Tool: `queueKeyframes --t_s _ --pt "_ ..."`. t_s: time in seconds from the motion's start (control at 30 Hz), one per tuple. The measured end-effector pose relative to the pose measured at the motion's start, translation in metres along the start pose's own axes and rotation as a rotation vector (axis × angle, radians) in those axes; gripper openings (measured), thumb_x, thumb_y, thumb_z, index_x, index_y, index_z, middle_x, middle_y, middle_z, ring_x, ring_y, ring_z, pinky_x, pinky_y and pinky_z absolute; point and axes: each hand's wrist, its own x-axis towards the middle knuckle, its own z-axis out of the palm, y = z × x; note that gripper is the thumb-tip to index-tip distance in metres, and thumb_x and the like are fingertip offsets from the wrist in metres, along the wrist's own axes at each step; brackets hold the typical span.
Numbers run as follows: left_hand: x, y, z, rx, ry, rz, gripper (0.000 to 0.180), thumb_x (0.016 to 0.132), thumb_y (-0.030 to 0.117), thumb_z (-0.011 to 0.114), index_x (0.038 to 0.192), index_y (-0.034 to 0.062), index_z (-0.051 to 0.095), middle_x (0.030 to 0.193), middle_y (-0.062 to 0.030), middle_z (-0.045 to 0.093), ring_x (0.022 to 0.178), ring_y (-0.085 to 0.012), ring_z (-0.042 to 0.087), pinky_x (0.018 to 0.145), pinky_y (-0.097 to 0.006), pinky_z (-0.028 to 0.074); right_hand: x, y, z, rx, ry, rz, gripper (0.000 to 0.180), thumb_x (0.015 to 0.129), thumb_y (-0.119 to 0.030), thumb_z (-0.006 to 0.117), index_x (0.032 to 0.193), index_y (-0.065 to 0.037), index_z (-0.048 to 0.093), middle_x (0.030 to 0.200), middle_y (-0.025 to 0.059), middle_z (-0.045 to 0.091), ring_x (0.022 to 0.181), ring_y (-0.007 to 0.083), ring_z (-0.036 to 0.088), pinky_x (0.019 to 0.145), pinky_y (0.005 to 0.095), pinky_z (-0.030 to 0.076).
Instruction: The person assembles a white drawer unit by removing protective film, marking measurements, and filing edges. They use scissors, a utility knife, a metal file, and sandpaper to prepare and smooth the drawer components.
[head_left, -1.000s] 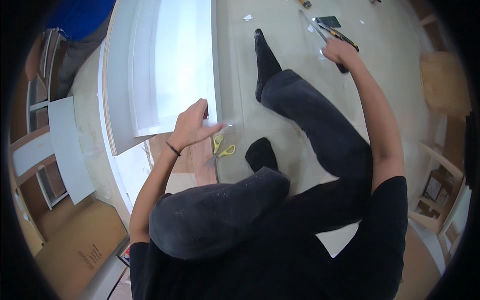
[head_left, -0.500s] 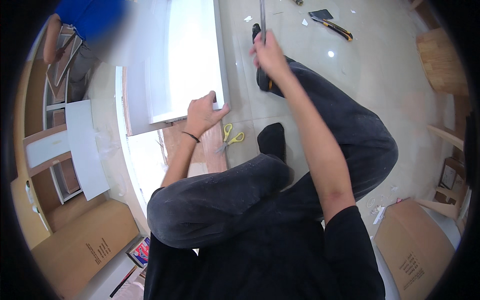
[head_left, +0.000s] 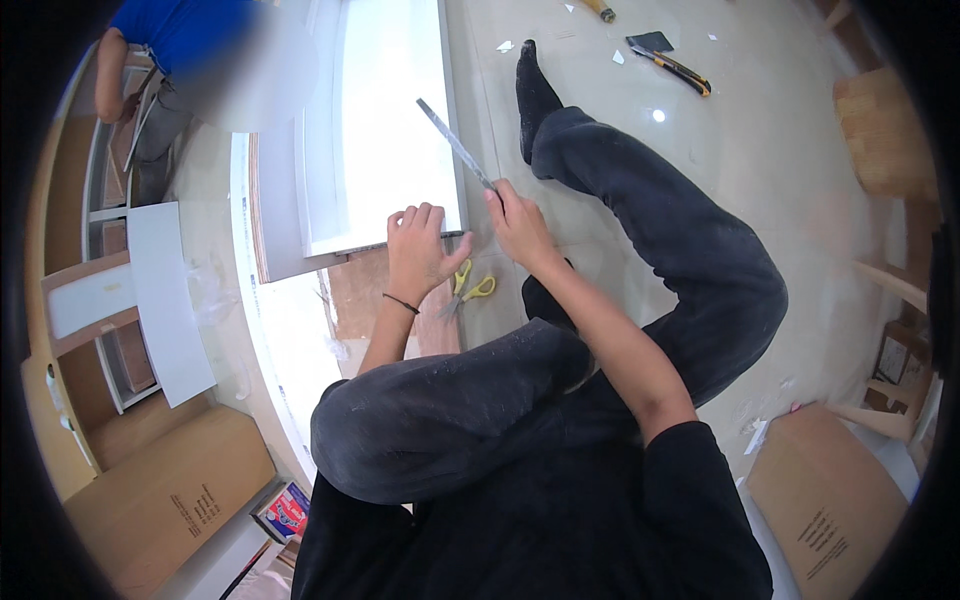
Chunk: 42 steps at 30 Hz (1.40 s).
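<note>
A flat metal file is in my right hand, its blade slanting up and left over the edge of a white framed panel. My left hand rests at the panel's near edge, fingers bent over the rim and thumb spread to the right. Just right of that hand, yellow-handled scissors lie with handles apart, partly on a brown board. The file's handle is hidden by my right hand.
A yellow and black utility knife lies on the tiled floor near white scraps. A person in blue works at the far left. Cardboard boxes stand at both sides. White panels and wooden parts are around me.
My right hand has come down and left with the file, which now tilts toward the panel. My left hand has shifted slightly right and nearer. My right foot has moved.
</note>
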Motion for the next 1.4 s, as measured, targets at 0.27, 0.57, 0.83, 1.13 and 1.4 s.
queueKeyframes --t_s 0.27,0.57,0.83,1.13,1.4 --pt "-0.003 0.007 0.021 0.142 0.185 -0.095 0.038 0.081 0.043 0.076 0.077 0.008 0.061 0.079 -0.0044 0.059 0.077 -0.0221 0.055 0.077 -0.041 0.037 0.016 -0.009 -0.011 0.002 0.111 0.03 0.03 0.105 -0.032 0.045 0.105 -0.005 0.055 0.077 0.0272 0.064 0.078 0.0497 0.063 0.066 0.0555 0.046" --pt "-0.005 0.004 0.023 0.094 0.267 -0.1 0.032 0.077 0.039 0.075 0.08 0.0105 0.062 0.079 -0.0031 0.059 0.079 -0.0207 0.057 0.079 -0.041 0.038 0.057 -0.031 -0.032 0.022 0.189 0.031 0.037 0.104 -0.038 0.047 0.099 -0.002 0.053 0.081 0.0273 0.065 0.08 0.0503 0.063 0.067 0.0542 0.047" --pt "-0.011 -0.002 0.011 -0.003 0.381 -0.102 0.031 0.08 0.038 0.074 0.076 0.0104 0.06 0.078 -0.0026 0.057 0.076 -0.0191 0.055 0.077 -0.04 0.036 0.081 -0.039 -0.004 -0.033 -0.104 0.173 0.053 0.096 -0.053 0.06 0.102 -0.001 0.054 0.099 0.0085 0.068 0.082 0.0198 0.068 0.057 0.0321 0.053" --pt "-0.009 -0.018 -0.022 -0.101 0.507 -0.157 0.032 0.077 0.037 0.075 0.071 0.0096 0.059 0.073 -0.0034 0.056 0.073 -0.0202 0.054 0.076 -0.038 0.034 0.081 -0.098 0.008 0.16 -0.089 0.011 0.052 0.106 -0.047 0.041 0.117 0.003 0.055 0.122 0.0136 0.068 0.097 0.0215 0.072 0.057 0.0292 0.054" --pt "-0.012 -0.042 -0.066 -0.193 0.586 -0.267 0.034 0.075 0.035 0.076 0.068 0.0067 0.06 0.069 -0.005 0.058 0.067 -0.0213 0.054 0.073 -0.035 0.033 0.086 -0.134 0.006 0.149 -0.137 -0.115 0.054 0.107 -0.048 0.035 0.115 0.001 0.055 0.119 0.0129 0.07 0.09 0.0191 0.072 0.056 0.0262 0.052"
